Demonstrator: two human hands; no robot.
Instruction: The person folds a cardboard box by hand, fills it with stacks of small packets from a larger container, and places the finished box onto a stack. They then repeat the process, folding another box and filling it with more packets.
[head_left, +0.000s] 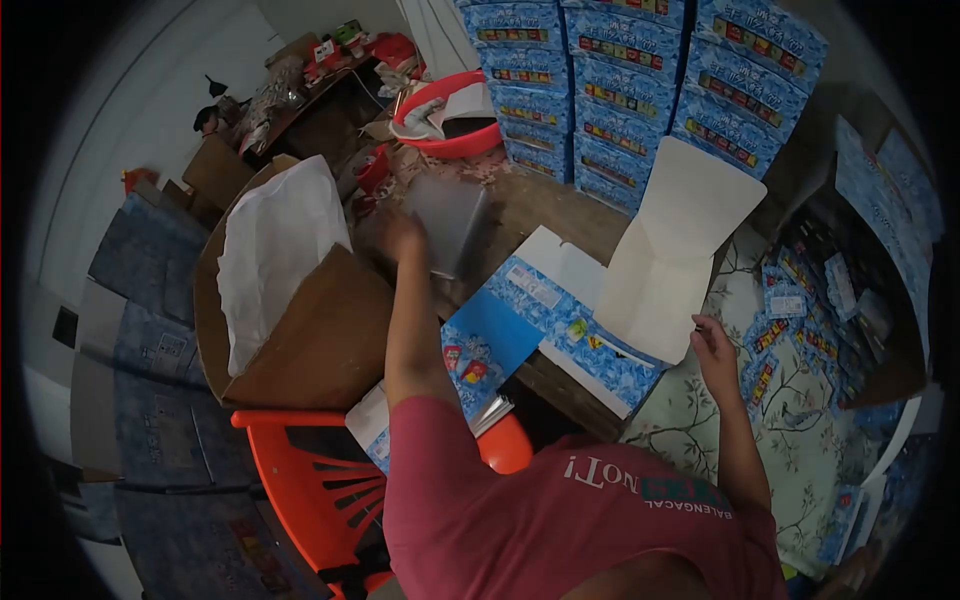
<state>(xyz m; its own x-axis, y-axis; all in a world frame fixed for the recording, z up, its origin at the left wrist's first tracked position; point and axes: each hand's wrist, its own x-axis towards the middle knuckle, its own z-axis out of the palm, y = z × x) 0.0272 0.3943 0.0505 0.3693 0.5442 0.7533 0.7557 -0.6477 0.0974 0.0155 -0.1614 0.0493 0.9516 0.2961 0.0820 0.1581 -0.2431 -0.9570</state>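
Observation:
My left hand (402, 237), blurred by motion, is at the left edge of a grey translucent plastic tray (452, 222). The tray is blurred as well, and the fingers on it are partly hidden. My right hand (713, 352) is beside the white inner side of an opened carton (640, 285), fingers loosely curved and apart, nothing between them. Blue printed cartons, one of them a flattened blue carton (575, 325), lie between my hands on the wooden table (545, 205). Another blue printed panel (475, 365) lies nearer my left arm.
A large brown cardboard box (320, 330) with a white liner stands at left, by an orange plastic chair (310, 490). Blue cartons (620, 90) are stacked at the back, near a red basin (455, 140). At right, an open box (890, 370) spills small blue packets (785, 300) over patterned cloth.

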